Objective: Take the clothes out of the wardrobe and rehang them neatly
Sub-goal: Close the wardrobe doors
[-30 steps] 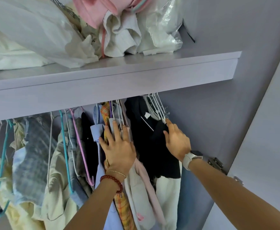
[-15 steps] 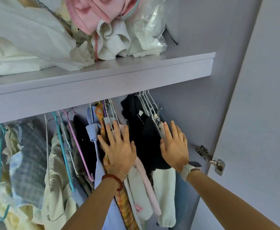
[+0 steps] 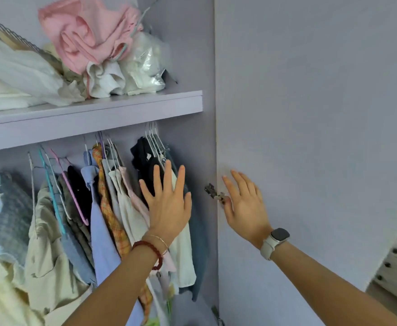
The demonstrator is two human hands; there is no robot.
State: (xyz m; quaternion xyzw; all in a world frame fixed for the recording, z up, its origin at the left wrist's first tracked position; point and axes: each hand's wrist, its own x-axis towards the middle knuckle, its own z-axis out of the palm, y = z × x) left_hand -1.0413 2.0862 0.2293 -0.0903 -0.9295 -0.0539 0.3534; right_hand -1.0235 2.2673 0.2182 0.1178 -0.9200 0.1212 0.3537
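Left hand [image 3: 169, 208] fingers spread flat, holding nothing, before hanging black garment [image 3: 143, 158]; right hand [image 3: 245, 205] spread, empty, by lilac wardrobe door [image 3: 310, 114].

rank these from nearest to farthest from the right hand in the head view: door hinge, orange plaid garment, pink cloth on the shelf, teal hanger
From the right hand:
1. Door hinge, just left of the palm, at the door's edge.
2. Orange plaid garment, hanging mid-rail, beyond the left hand.
3. Teal hanger, farther left on the rail.
4. Pink cloth, up on the shelf, top left.
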